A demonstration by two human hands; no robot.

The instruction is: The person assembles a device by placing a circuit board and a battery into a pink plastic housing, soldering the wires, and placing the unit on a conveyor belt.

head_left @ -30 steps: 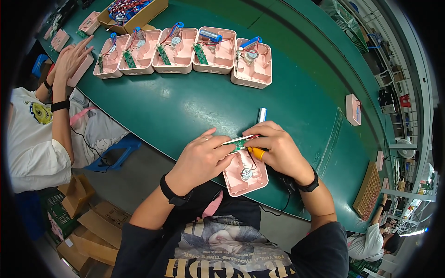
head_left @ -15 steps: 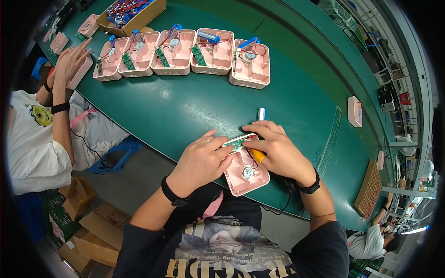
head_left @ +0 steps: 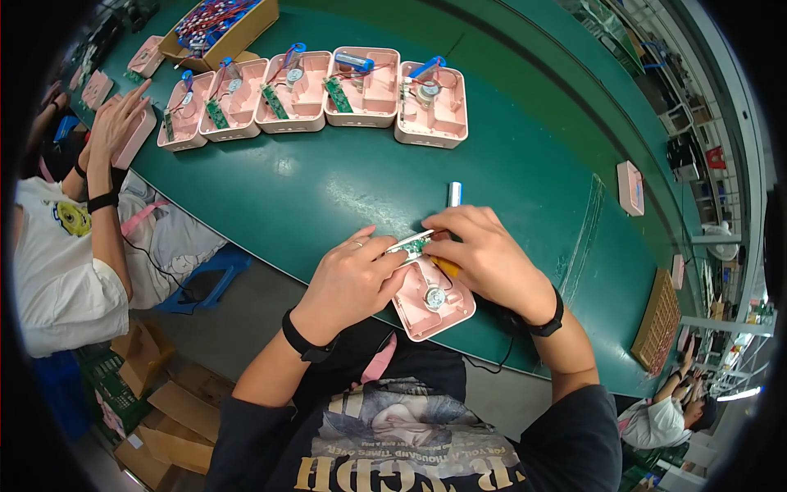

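Observation:
A pink plastic housing (head_left: 414,319) lies close to me at the table's near edge, with a round metal speaker (head_left: 434,297) and thin wires in it. At its far end, a green circuit board (head_left: 412,246) is pinched between my two hands. My left hand (head_left: 351,275) closes its fingertips on the board's left end. My right hand (head_left: 482,252) grips the right end, its fingers curled. A yellow, handle-like object (head_left: 445,266) shows under the right palm; its kind is mostly hidden. Just beyond the right hand a blue-and-white cylindrical cell (head_left: 455,194) rests on the table.
Several pink housings (head_left: 365,86) with boards, wires and blue cells form a row on the green table (head_left: 270,193). A cardboard box (head_left: 246,37) of wired parts stands behind. At left, a co-worker's hands (head_left: 119,123) touch another housing. A brown gridded tray (head_left: 657,324) lies at right.
The circuit board has tilted, so its pale edge now shows more plainly. Both hands stay on it with small finger shifts. The whole view has moved slightly.

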